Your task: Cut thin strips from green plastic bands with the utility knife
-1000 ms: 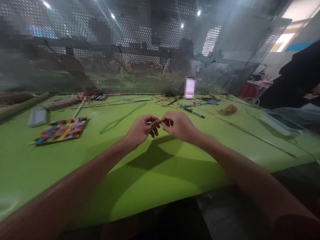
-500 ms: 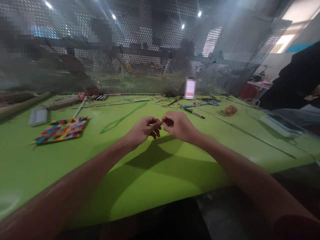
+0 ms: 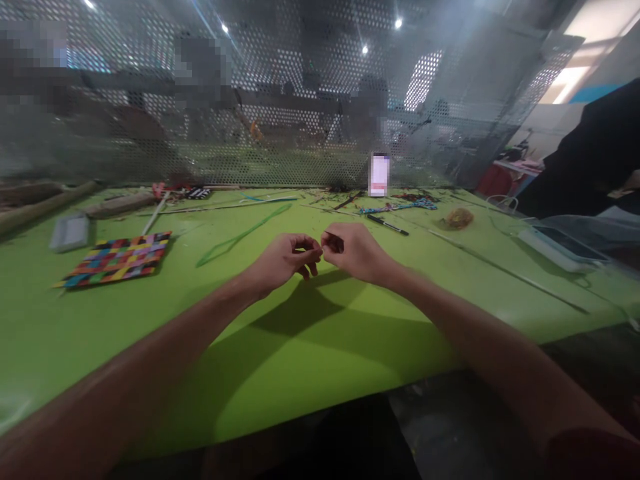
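Note:
My left hand (image 3: 291, 259) and my right hand (image 3: 353, 251) meet fingertip to fingertip above the green tabletop (image 3: 320, 373). Thumb and forefinger are pinched together on each hand, the lower fingers of the left one curling loosely. Whatever sits between the fingertips is too small to make out. Beyond the left hand lies a looped green strip (image 3: 245, 235). A black pen (image 3: 387, 225) rests just behind my right hand. Farther left, a woven mat of multicoloured checks (image 3: 123, 259) lies on the table.
A perforated metal screen (image 3: 300, 133) rises along the back edge, with a lit phone (image 3: 379, 175) before it. On the right are a long thin stick (image 3: 505, 268), a tangled brown bundle (image 3: 457, 219) and a pale-cased device (image 3: 560, 248). A person in dark clothing (image 3: 590, 153) is at far right.
The view has shifted slightly, so the table things sit a little farther left. Both hands keep their pinch, fingertips still together.

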Available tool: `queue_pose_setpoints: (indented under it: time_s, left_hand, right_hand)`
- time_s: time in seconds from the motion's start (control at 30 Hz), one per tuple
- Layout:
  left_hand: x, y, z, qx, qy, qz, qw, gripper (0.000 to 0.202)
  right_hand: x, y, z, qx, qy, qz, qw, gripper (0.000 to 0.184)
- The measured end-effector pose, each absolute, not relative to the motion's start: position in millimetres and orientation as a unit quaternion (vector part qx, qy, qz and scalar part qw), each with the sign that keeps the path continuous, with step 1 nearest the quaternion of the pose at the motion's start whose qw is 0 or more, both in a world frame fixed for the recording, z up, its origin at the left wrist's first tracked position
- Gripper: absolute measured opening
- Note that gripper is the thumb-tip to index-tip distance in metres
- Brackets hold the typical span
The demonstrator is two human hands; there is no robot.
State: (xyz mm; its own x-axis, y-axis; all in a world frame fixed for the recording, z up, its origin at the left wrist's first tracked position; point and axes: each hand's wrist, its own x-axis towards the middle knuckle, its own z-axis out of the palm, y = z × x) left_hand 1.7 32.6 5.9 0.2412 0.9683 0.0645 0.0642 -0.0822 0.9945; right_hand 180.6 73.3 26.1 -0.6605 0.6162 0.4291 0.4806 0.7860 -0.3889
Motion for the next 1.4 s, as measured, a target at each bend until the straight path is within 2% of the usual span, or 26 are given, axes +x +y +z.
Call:
queue_pose_setpoints:
  time_s: [0.23,0.5,0.7,0.97,1.4]
  left_hand:
    - [0.3,31.1,5.9,0.586,0.432,0.440,0.526,0.035]
    - [2.5,31.4,1.5,0.556,0.440,0.449,0.544,0.031]
    - [3.1,30.7,1.1,0.553,0.425,0.442,0.564,0.015]
    - [7.1,24.1,5.9,0.571,0.405,0.412,0.583,0.008]
    - [5.9,18.9,4.4,0.647,0.377,0.320,0.580,0.013]
  right_hand:
    - [180.2,76.8,21.2,-0.285,-0.917,0.021,0.277,0.009]
    - [182.3,81.4,22.2,-0.292,-0.904,0.022,0.310,0.012]
    - [185.1,86.5,24.0,-0.328,-0.887,0.002,0.324,0.012]
    - [189.5,97.7,23.9,-0.394,-0.868,-0.052,0.298,0.010]
    - [204.2,124.4,28.2,-0.492,-0.827,-0.120,0.246,0.012]
